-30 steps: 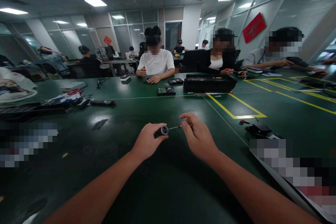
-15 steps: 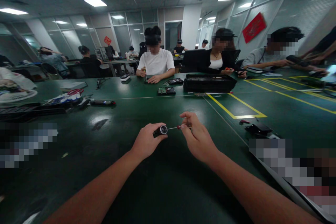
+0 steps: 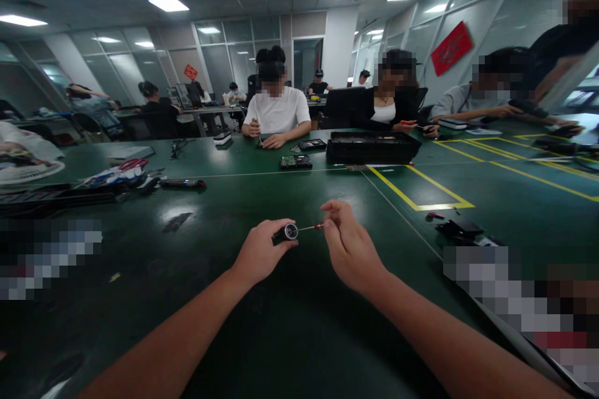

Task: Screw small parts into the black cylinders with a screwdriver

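Observation:
My left hand (image 3: 259, 249) is closed around a small dark cylindrical part (image 3: 289, 232) with a pale round rim facing me; its exact kind I cannot make out. In my right hand (image 3: 353, 246) is a thin screwdriver (image 3: 309, 227), held at its red handle between thumb and fingers. Its metal shaft points left, with the tip at the rim of the round part. Most of the handle is hidden behind my fingers. Both hands are over the green tabletop (image 3: 281, 336).
A black housing (image 3: 373, 148) and a green circuit board (image 3: 296, 162) lie farther back. Tools and red-handled scissors (image 3: 133, 164) are at left, beside a dark pen-like tool (image 3: 182, 183). Black parts (image 3: 461, 229) lie right. People sit across the table, one in a white shirt (image 3: 281, 111).
My right fingers have shifted slightly around the screwdriver handle; my left hand and the round part stay put. A standing person at far right has come more into view.

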A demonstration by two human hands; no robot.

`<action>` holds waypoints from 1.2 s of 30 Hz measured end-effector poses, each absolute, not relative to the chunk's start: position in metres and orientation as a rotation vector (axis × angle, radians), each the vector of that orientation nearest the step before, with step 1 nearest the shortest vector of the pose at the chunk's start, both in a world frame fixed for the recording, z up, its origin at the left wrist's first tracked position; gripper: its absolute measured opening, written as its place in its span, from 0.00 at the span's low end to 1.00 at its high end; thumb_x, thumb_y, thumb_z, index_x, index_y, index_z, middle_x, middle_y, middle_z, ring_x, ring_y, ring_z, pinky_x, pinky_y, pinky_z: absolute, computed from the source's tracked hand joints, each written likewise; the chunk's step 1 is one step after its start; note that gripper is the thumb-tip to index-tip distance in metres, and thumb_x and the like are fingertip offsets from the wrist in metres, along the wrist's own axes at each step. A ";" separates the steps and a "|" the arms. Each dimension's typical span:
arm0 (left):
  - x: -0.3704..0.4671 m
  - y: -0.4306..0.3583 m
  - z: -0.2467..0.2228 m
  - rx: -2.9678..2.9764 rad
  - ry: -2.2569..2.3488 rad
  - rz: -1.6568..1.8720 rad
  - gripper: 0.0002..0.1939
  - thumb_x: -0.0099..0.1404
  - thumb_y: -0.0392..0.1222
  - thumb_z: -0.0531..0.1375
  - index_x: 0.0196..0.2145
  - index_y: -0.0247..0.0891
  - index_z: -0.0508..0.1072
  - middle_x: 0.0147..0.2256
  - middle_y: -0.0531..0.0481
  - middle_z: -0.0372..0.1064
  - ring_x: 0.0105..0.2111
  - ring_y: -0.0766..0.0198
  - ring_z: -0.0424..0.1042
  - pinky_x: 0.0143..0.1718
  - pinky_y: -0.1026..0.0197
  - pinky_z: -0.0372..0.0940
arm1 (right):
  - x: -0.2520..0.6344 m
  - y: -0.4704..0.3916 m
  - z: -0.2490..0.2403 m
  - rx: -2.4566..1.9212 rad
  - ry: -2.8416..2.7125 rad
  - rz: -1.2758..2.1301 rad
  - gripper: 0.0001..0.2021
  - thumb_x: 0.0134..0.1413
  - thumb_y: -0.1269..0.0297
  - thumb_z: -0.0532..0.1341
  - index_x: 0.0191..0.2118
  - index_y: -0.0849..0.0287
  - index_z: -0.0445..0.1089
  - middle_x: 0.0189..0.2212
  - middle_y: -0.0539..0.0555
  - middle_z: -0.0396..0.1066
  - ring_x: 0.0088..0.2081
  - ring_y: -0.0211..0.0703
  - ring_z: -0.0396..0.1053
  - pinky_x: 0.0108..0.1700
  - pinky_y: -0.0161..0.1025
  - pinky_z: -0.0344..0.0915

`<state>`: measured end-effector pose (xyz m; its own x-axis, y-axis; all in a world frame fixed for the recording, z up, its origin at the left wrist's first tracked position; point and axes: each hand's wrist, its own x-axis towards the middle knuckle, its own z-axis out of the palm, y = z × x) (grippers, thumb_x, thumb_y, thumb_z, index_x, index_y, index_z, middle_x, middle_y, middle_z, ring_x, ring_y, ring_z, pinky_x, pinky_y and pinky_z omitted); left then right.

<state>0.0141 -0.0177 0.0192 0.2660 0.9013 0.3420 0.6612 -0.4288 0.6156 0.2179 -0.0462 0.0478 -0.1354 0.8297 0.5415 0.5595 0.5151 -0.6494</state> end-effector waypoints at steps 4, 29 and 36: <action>0.015 -0.018 0.019 2.196 1.409 0.953 0.20 0.61 0.38 0.68 0.51 0.48 0.76 0.44 0.51 0.76 0.43 0.57 0.73 0.47 0.54 0.67 | 0.218 -0.048 0.045 -1.123 -1.773 0.397 0.09 0.66 0.66 0.50 0.50 0.56 0.59 0.35 0.54 0.71 0.37 0.47 0.72 0.39 0.43 0.65; 0.015 -0.018 0.020 2.330 1.339 0.959 0.20 0.64 0.44 0.66 0.54 0.49 0.73 0.52 0.52 0.75 0.53 0.54 0.72 0.65 0.38 0.50 | 0.221 -0.033 0.041 -1.159 -1.423 0.594 0.14 0.67 0.52 0.53 0.40 0.55 0.68 0.30 0.52 0.73 0.32 0.43 0.71 0.36 0.40 0.65; 0.013 -0.013 0.015 2.260 1.435 0.919 0.21 0.64 0.45 0.66 0.55 0.51 0.72 0.54 0.53 0.74 0.55 0.55 0.70 0.67 0.35 0.43 | 0.224 -0.040 0.050 -1.246 -1.693 0.377 0.14 0.64 0.53 0.58 0.34 0.56 0.73 0.21 0.48 0.70 0.22 0.40 0.67 0.26 0.38 0.58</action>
<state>0.0133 -0.0130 0.0148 0.2924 0.8896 0.3508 0.6905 -0.4502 0.5661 0.2241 -0.0400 0.0501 -0.0123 0.8589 0.5120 0.5607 0.4299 -0.7076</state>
